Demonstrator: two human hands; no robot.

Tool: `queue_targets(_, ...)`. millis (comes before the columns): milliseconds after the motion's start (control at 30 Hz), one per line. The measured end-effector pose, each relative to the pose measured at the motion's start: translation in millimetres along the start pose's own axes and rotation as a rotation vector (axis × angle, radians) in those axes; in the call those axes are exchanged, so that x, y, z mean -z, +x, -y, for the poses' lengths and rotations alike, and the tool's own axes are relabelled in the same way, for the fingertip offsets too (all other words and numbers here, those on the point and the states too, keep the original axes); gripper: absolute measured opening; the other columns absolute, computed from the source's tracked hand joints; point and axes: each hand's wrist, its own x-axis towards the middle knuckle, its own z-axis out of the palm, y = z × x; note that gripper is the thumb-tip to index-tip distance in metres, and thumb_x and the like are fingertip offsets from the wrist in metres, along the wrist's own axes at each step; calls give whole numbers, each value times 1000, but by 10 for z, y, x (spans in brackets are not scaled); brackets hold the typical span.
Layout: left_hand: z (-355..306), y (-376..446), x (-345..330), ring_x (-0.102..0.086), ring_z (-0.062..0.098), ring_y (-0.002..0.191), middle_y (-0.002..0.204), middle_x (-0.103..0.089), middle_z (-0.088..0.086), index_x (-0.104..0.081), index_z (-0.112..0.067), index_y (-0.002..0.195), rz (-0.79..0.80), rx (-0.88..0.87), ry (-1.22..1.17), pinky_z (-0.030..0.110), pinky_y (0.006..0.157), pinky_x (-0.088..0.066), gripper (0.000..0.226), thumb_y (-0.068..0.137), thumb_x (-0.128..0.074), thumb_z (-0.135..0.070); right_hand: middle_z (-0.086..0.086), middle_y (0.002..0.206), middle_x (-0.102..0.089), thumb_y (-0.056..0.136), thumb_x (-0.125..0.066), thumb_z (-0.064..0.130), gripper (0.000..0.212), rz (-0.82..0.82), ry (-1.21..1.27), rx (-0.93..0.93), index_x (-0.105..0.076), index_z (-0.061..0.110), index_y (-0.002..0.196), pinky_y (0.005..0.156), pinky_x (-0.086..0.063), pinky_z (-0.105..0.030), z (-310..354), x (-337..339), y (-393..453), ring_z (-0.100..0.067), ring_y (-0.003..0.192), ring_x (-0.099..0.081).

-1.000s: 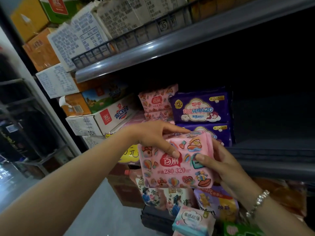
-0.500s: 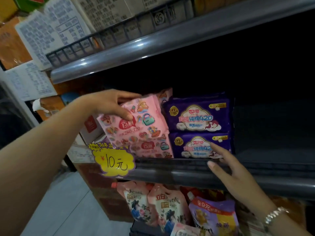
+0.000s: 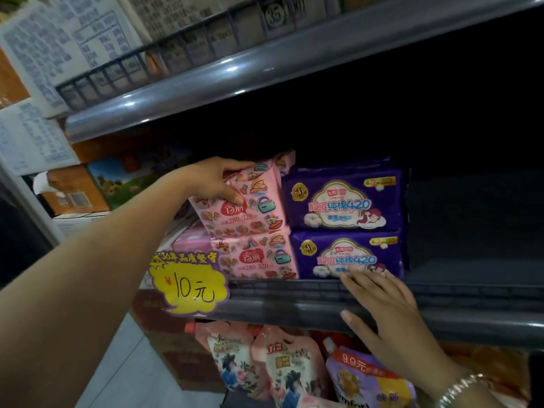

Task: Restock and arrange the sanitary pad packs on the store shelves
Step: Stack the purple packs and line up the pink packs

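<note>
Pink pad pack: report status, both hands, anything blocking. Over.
Left hand grips top pink pack, seated on lower pink pack. Right hand open, fingertips at lower purple pack. Nothing blocking.

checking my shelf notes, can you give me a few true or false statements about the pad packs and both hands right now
1. The left hand grips the upper pink pack. True.
2. The upper pink pack sits on another pink pack. True.
3. The purple packs stand left of the pink ones. False: the two stacked purple packs are to the right of the pink packs.
4. The right hand holds a purple pack. False: its fingers are straight, their tips at the lower purple pack and the shelf edge.
5. A yellow price sign hangs at the shelf edge below the pink packs. True.
</note>
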Motion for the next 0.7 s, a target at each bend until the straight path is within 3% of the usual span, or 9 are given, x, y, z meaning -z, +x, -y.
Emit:
queue_targets(133,21,-11,-90,-51,14,116,139,-49,-3,-31,-36,148,-23,0,5,20,95,-37,79,83,-73,-17,18,145,-33,95,-17,66,65,-8,-18,14,-39,30,144,113,0,-22,-4,-20,14,2,135,-19)
queue_targets(233,55,-37,-204,-10,24,147,162,-11,2,-20,-47,148,-120,35,214,39,119,-9,76,89,-66,-32,18,146,-31,93,-16,69,67,-17,17,15,-37,31,145,114,3,-21,-4,-29,13,3,136,-16)
queue_targets(300,70,-110,-327,4,30,147,162,0,8,-18,-48,148,-282,105,261,48,118,2,72,90,-61,-41,18,145,-32,93,-17,68,67,-21,9,15,-38,30,144,114,3,-21,-3,-27,12,4,135,-16)
queue_targets(433,112,-275,-713,16,40,145,158,19,19,4,-38,152,-564,282,101,60,114,1,107,75,-67,-63,18,143,-35,93,-15,69,70,-16,-2,16,-42,28,143,113,3,-20,17,-31,12,2,133,-20)
queue_targets(567,193,-277,-1051,17,43,143,151,37,15,22,-42,146,-526,307,-169,58,115,-9,143,54,-87,-52,22,148,-23,87,-8,76,75,-55,17,44,-29,35,146,112,15,-16,-22,-62,-2,10,134,-4)
queue_targets(700,295,-210,-1076,3,42,146,145,47,8,29,-48,140,-452,238,-239,50,115,-22,153,49,-93,-35,19,144,-33,91,-16,71,71,-51,8,35,-40,30,143,113,11,-16,-8,-55,9,6,133,-13)
